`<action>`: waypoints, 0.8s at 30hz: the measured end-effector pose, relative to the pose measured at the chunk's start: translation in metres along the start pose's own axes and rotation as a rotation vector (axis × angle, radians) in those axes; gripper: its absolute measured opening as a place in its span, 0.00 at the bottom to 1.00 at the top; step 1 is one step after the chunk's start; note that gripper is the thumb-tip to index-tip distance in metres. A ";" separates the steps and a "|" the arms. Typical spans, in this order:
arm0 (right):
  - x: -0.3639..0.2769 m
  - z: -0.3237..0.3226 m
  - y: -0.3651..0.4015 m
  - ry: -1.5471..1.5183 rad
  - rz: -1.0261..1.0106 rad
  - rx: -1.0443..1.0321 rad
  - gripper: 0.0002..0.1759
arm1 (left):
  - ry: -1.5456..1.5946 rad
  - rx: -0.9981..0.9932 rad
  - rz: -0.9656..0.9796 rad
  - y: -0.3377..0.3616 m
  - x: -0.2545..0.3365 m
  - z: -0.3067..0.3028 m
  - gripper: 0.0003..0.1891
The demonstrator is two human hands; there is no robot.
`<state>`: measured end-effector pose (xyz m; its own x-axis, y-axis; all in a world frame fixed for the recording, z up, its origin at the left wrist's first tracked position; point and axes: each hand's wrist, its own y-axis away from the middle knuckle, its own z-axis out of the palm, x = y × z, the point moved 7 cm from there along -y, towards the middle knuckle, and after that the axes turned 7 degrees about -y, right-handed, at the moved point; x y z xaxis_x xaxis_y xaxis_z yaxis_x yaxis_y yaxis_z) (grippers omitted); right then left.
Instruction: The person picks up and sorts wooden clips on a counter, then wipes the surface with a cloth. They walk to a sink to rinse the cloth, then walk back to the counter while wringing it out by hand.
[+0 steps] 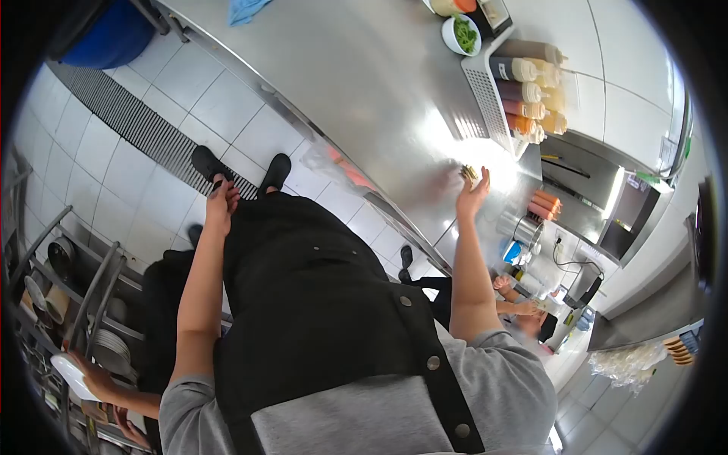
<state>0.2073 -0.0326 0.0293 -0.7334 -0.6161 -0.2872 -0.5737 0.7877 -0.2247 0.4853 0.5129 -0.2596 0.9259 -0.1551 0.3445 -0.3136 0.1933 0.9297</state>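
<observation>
My left hand [222, 203] hangs low beside the black apron [311, 280], over the floor. Its fingers are curled around a small dark thing that I cannot make out. My right hand [472, 199] is over the steel counter [364, 98], near its shiny, brightly lit part. Between its thumb and fingers is a small brown-and-green item [469, 174], too small to identify.
Sauce bottles [523, 91] stand by a white perforated basket [485, 98]; near it is a bowl of greens [461, 36]. A co-worker [531, 315] is at the far right. Another person's hand [95, 379] holds a white plate [73, 375] by the dish rack [114, 284].
</observation>
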 end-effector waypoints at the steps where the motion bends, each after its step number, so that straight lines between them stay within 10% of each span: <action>1: 0.019 -0.008 -0.005 -0.017 0.013 -0.059 0.32 | -0.024 -0.018 0.006 0.002 -0.005 0.007 0.20; 9: 0.044 0.018 -0.015 -0.056 0.090 -0.248 0.22 | -0.277 -0.243 0.265 0.042 0.063 0.114 0.16; 15: -0.128 0.020 -0.008 -0.223 -0.241 -0.231 0.19 | -0.705 -0.796 0.368 0.157 0.114 0.222 0.16; 19: -0.233 0.026 0.001 -0.445 -0.401 -0.288 0.23 | -0.434 -0.573 0.914 0.196 0.146 0.275 0.12; 24: -0.309 0.027 0.003 -0.540 -0.516 -0.373 0.25 | -0.124 -0.489 0.751 0.178 0.166 0.279 0.12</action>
<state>0.4423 0.1604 0.0926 -0.1242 -0.7403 -0.6607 -0.9424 0.2964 -0.1550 0.5240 0.2515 -0.0008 0.4750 0.0803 0.8763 -0.6755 0.6716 0.3046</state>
